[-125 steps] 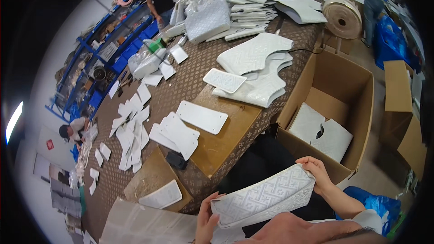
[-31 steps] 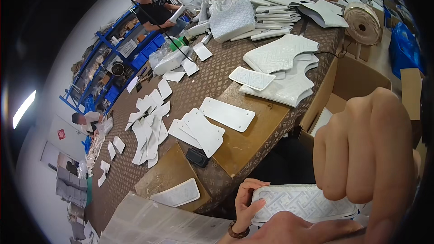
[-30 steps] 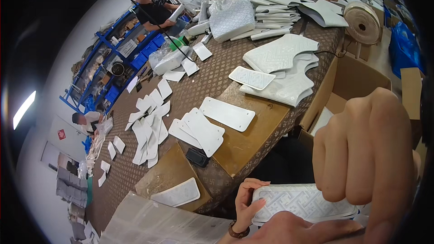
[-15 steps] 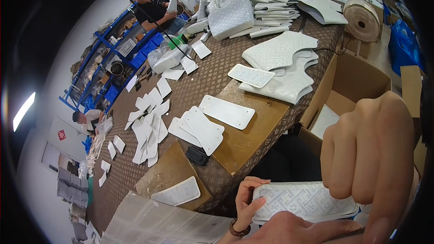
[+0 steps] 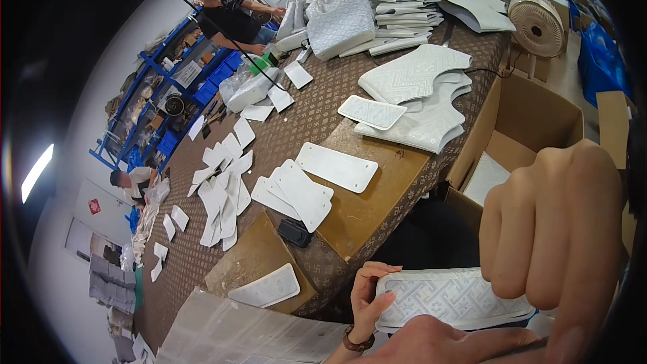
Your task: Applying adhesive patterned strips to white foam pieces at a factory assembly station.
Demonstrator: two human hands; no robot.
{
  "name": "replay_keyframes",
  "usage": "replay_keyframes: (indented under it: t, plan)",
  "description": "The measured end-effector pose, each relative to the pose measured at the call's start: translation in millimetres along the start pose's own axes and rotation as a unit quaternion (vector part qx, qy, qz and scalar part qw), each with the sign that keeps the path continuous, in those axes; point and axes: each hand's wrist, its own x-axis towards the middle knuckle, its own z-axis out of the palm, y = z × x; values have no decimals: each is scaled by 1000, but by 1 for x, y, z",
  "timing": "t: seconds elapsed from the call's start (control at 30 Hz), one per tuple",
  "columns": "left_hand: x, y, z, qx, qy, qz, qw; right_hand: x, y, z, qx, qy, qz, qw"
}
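In the lower right, a long white panel (image 5: 445, 294) with rounded corners and an embossed pale pattern lies tilted toward me. My left hand (image 5: 370, 300), with a brown band at the wrist, is closed on its left end, the thumb on top. Very near and large, my right hand (image 5: 549, 226) is curled into a fist in front of the panel's right end. Whatever its fingers hold, if anything, is hidden. On a brown board (image 5: 367, 219) to the left are plain white panels (image 5: 303, 195) with small corner holes. Another patterned panel (image 5: 266, 286) is closer to me.
A small black block (image 5: 294, 232) sits beside the panels. White cut pieces (image 5: 222, 192) are heaped on the patterned tablecloth. Farther off are white bags (image 5: 342, 23), stacked sheets (image 5: 411, 91) and a fan (image 5: 536, 25). An open carton (image 5: 536, 111) stands right. Two people work beyond the table.
The person at the far side no longer holds up a white piece and now reaches toward the bags. My hands and the panel look nearly the same; the view has shifted slightly.
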Motion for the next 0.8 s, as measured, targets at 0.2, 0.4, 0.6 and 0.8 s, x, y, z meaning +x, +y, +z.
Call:
replay_keyframes:
  t: [0.2,0.4,0.6,0.8]
  plan:
    - [3,-2,5,3,-3,-7,1000,-17,0,8,-24,5,-17,1000]
    - [1,2,1,13,11,-7,1000,-13,4,6,-32,-1,-23,999]
    - [4,-1,5,15,7,-12,1000,18,13,-1,-41,2,-38,998]
    - [2,0,3,6,3,1,1000,11,15,13,-60,-7,-39,997]
